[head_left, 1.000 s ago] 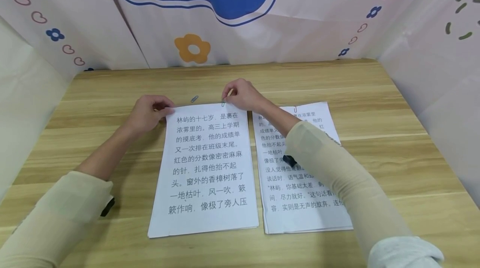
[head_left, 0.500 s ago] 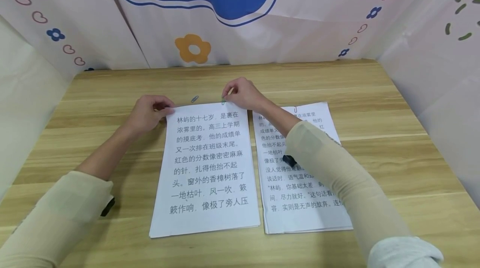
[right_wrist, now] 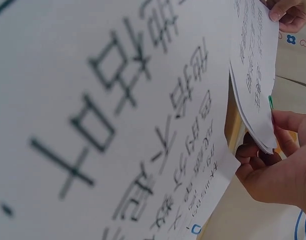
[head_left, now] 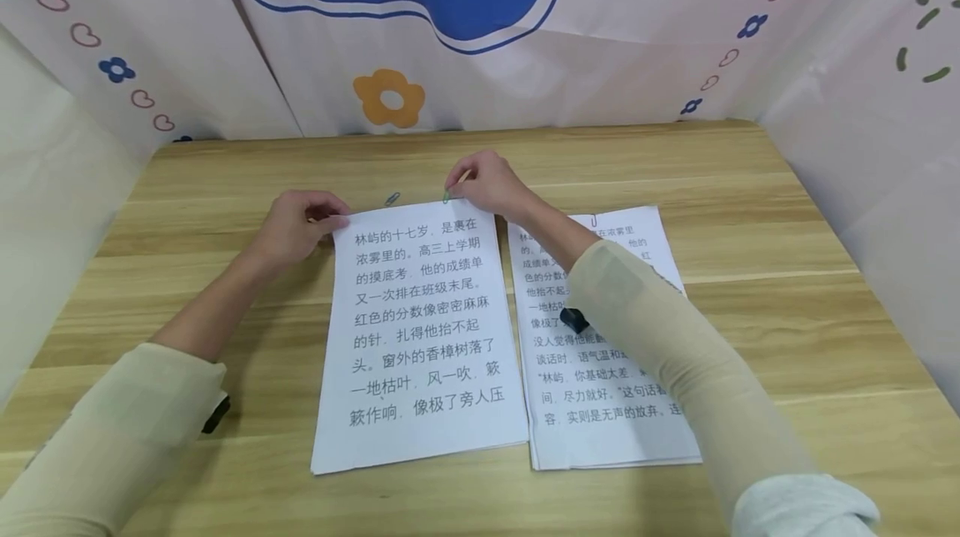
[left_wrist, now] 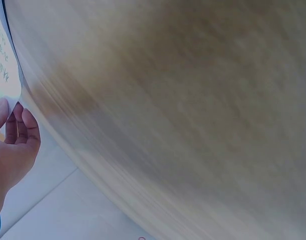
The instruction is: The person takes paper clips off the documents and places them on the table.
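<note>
A stack of printed sheets (head_left: 420, 337) lies on the wooden table, its text facing up. My left hand (head_left: 292, 224) pinches its top left corner between thumb and fingers; the left wrist view shows the paper corner (left_wrist: 10, 95) in that grip. At the top edge, right of centre, my right hand (head_left: 487, 185) pinches a green paper clip (head_left: 446, 197). The right wrist view shows this clip (right_wrist: 271, 102) at the sheets' edge, with other fingers under the corner. How far it sits on the paper is hard to tell.
A second printed stack (head_left: 600, 437) lies to the right, partly under my right forearm, with a paper clip (head_left: 594, 221) on its top edge. One loose blue paper clip (head_left: 392, 198) lies behind the left stack. A printed cloth (head_left: 600, 78) hangs behind the table.
The left stack's near end has swung a little to the right, close against the second stack. My right hand has risen slightly, and more of the green clip shows beyond the paper's edge.
</note>
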`<state>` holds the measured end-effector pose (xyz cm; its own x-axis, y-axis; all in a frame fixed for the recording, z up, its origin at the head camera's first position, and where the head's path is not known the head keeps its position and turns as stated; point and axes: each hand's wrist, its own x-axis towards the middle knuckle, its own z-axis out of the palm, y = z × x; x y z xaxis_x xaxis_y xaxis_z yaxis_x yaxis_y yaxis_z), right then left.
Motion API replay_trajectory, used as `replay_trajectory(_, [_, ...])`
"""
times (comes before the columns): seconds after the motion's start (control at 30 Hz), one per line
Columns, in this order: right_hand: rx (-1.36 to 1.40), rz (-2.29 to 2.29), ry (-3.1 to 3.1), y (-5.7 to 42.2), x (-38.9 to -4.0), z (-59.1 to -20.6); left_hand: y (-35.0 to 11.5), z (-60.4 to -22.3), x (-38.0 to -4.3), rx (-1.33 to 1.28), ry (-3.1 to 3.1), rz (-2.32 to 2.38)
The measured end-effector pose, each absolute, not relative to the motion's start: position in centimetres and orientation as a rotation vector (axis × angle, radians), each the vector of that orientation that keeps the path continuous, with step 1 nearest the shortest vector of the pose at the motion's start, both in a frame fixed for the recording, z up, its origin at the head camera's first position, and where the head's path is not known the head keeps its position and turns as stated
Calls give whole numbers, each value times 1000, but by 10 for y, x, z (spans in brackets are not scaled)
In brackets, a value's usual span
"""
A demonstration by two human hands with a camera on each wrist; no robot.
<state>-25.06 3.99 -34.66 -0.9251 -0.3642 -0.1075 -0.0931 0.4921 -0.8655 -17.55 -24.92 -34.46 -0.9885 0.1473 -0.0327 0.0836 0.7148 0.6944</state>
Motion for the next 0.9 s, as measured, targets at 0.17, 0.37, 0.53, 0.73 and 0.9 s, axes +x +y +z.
replay_trajectory(0.17, [-374, -1434, 2445, 40, -251, -346, -249, -345, -176, 199, 2834, 1135])
replay_trajectory(0.37, [-348, -1450, 2409, 42, -252, -345, -249, -345, -177, 207, 2841, 1120])
replay_trajectory(0.53, [-341, -1464, 2378, 44, -252, -345, -249, -346, -176, 215, 2840, 1125])
replay_trajectory(0.73, [-343, -1459, 2383, 42, -254, -345, -250, -346, -177, 244, 2843, 1118])
replay_trajectory(0.9, [-349, -1452, 2401, 38, -255, -345, -249, -348, -179, 280, 2845, 1105])
